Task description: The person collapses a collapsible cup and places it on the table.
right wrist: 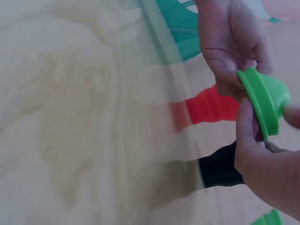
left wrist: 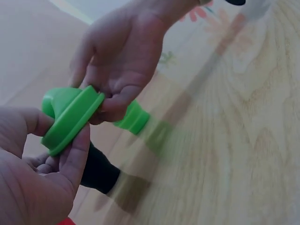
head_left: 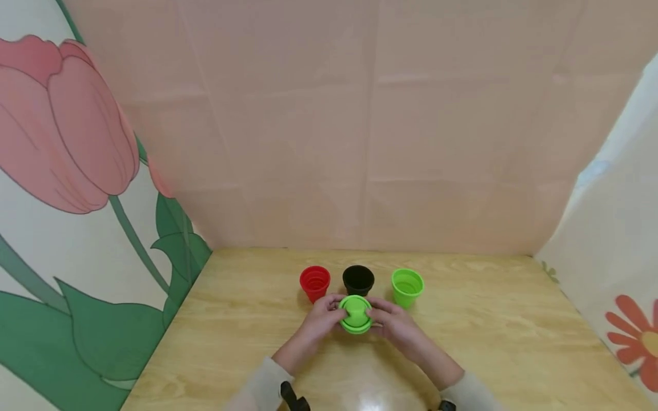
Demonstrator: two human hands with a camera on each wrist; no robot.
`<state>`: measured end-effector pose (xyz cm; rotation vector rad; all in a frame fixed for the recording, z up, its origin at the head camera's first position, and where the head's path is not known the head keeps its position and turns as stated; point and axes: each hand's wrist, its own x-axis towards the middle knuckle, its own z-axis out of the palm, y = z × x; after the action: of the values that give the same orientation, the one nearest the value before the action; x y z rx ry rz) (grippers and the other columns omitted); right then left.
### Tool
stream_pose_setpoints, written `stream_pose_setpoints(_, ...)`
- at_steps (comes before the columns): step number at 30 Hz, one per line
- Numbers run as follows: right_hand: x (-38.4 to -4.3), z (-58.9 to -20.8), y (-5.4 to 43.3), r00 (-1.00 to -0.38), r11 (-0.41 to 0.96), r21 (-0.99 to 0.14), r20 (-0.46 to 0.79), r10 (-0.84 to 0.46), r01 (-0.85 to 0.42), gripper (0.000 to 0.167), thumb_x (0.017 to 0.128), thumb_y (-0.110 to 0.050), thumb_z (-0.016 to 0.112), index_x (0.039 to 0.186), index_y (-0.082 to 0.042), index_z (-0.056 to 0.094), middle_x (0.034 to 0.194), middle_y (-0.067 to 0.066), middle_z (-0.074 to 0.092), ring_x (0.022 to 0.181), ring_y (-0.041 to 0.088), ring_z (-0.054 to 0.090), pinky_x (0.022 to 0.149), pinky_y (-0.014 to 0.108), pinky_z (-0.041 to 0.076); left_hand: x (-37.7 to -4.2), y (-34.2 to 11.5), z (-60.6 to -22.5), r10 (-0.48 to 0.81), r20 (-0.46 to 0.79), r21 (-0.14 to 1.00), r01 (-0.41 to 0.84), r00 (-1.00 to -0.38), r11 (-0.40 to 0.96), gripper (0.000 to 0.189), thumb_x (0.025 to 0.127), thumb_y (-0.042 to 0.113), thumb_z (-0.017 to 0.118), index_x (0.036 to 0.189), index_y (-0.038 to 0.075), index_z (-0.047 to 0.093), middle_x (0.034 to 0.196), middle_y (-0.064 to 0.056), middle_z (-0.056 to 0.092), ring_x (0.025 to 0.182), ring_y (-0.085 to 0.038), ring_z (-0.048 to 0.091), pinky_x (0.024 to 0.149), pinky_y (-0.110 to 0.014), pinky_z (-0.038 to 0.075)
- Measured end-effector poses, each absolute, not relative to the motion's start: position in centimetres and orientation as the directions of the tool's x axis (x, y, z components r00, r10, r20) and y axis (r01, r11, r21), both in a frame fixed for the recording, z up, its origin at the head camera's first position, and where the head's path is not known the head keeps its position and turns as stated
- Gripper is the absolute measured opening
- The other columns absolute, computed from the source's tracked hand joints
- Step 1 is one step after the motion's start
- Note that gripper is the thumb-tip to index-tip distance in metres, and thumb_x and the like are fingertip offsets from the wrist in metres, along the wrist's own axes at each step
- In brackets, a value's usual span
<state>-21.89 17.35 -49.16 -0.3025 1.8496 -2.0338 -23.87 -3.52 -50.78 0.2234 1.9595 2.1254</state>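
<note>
Left grip (head_left: 320, 323), right grip (head_left: 400, 326), green lid (head_left: 356, 315) between

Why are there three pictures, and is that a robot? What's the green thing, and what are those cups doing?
No robot here: these are a person's two bare hands. The widest picture comes from a camera worn on the head, looking forward and down. The other two come from cameras on the left and right wrists, so things look tilted there.

On the table stand a red cup, a black cup and a green cup in a row, open ends up. The left hand and right hand together hold a round green piece, a bit like a lid, above the table.
</note>
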Motion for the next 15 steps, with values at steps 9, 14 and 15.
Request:
stream_pose_setpoints(9, -22.85, -50.70, 17.28, -0.904, -0.088, -0.981, -0.122, -0.411, 0.173, 0.065, 0.100, -0.012, 0.057, 0.152, 0.012, 0.025, 0.140, 0.018, 0.048, 0.112, 0.017, 0.061, 0.097, 0.032, 0.052, -23.95, -3.82, -51.39, 0.314, -0.112, 0.977, -0.163, -0.943, -0.140, 0.049, 0.085, 0.002, 0.061, 0.133, -0.009, 0.055, 0.110, -0.010, 0.067, 0.087, -0.015, 0.065, 0.078, -0.030, 0.059)
stream_pose_setpoints(14, -22.53, -50.48, 16.70, -0.932, -0.107, -0.982, -0.113, -0.345, 0.159, 0.063, 0.098, -0.007, 0.057, 0.150, 0.013, 0.028, 0.135, 0.018, 0.053, 0.108, 0.017, 0.062, 0.095, 0.032, 0.054, -23.88, -4.01, -51.45, 0.368, -0.116, 0.959, -0.201, -0.922, -0.202, 0.053, 0.088, 0.001, 0.064, 0.138, -0.009, 0.050, 0.116, -0.013, 0.064, 0.092, -0.016, 0.065, 0.081, -0.028, 0.058)
stream_pose_setpoints(15, -22.47, -50.43, 16.58, -0.939, -0.104, -0.983, -0.109, -0.327, 0.150, 0.062, 0.097, -0.006, 0.058, 0.149, 0.013, 0.030, 0.134, 0.018, 0.054, 0.107, 0.016, 0.062, 0.095, 0.031, 0.054, -23.89, -4.03, -51.44, 0.377, -0.112, 0.957, -0.202, -0.920, -0.207, 0.054, 0.088, 0.001, 0.064, 0.139, -0.009, 0.048, 0.118, -0.013, 0.064, 0.094, -0.017, 0.065, 0.082, -0.028, 0.058)
